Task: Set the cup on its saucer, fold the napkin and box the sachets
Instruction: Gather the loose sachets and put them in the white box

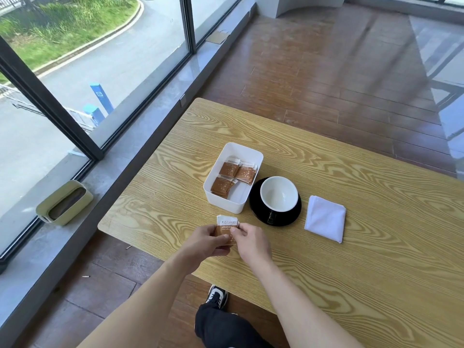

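While both hands meet near the bench [326, 285] front edge, left hand [204, 243] and right hand [251, 241] each pinch one brown-and-white sachet [227, 226], grip clenched on it from either side. White box [227, 203] just beyond holds more sachets. Cup [278, 194] sits on black saucer [256, 209], beside box. Folded white napkin [325, 219] lies right of saucer.

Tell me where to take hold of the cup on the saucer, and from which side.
Grip the cup by its small dark handle, which points toward the person over the near edge of the black saucer. Come in from the near side with the right hand: the white box crowds the cup's left. Both hands hold a sachet, so free one first.
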